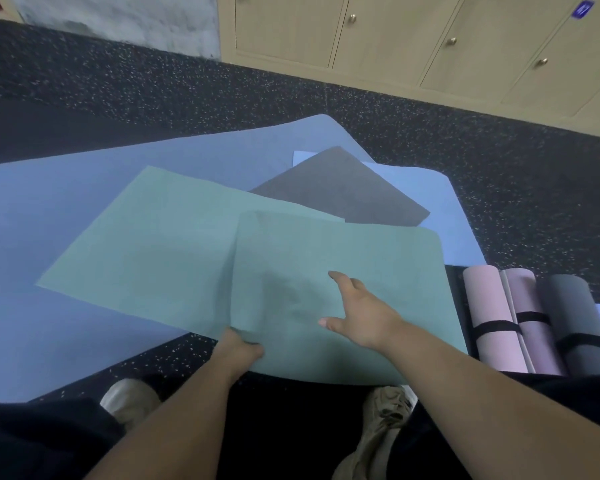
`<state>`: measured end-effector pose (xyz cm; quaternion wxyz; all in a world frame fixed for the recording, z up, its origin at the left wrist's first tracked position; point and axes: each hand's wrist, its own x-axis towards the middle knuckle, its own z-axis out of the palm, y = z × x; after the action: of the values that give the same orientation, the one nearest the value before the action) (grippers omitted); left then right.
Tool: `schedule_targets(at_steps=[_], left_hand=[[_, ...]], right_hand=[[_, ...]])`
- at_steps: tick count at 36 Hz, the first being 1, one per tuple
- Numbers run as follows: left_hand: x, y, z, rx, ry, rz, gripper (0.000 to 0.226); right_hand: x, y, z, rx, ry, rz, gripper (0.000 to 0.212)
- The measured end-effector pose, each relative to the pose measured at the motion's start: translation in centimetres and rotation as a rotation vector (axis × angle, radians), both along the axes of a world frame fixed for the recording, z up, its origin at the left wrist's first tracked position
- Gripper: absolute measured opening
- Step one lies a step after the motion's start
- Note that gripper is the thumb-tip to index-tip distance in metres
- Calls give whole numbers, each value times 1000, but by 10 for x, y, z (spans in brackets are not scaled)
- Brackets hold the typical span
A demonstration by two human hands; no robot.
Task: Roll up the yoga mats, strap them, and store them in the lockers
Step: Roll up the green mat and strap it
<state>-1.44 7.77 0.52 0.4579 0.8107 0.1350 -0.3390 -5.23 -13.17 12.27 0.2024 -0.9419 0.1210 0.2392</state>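
- Here the left hand (238, 348) pinches the near corner of the top green mat (343, 271), which lies over a second green mat (146, 244) on the speckled floor (499, 161).
- The right hand (357, 310) hovers above it, fingers spread and holding nothing.
- Rolled, strapped mats (534, 323) lie just right; wooden lockers (395, 36) stand beyond.

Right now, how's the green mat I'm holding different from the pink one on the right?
The green mat lies unrolled and flat, unstrapped; the pink mat is rolled into a tube with a black strap around it. The left hand grips the green mat's corner; nothing touches the pink mat. Both lie on the floor.
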Motion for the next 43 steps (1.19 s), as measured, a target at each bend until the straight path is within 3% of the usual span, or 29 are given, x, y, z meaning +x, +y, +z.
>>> schedule_targets(at_steps=[3, 7, 14, 17, 21, 27, 34, 37, 40, 43], left_hand=[[3, -11, 20, -19, -112, -133, 27], [6, -14, 47, 51, -339, -219, 41], [10, -5, 104, 91, -697, -317, 63], [9, 1, 133, 96, -809, -291, 69], [12, 18, 164, -38, -888, -238, 71], [7, 32, 224, -68, -1241, -203, 55], [14, 53, 290, 187, -1700, -247, 79], [13, 60, 302, 352, -1826, -283, 73], [9, 66, 295, 465, -1857, -337, 68], [9, 73, 269, 526, -1772, -395, 71]], right_hand=[[3, 6, 3, -14, -17, 46, 82], [9, 15, 14, -45, -75, 128, 82], [19, 35, 60, -94, -355, 220, 83], [22, 39, 83, -118, -472, 242, 87], [23, 48, 119, -148, -595, 263, 83], [23, 64, 171, -125, -743, 252, 66], [22, 74, 213, -54, -1040, 340, 53], [18, 73, 216, -61, -1080, 370, 53], [14, 70, 207, -84, -1029, 394, 54], [13, 71, 189, -141, -904, 410, 48]])
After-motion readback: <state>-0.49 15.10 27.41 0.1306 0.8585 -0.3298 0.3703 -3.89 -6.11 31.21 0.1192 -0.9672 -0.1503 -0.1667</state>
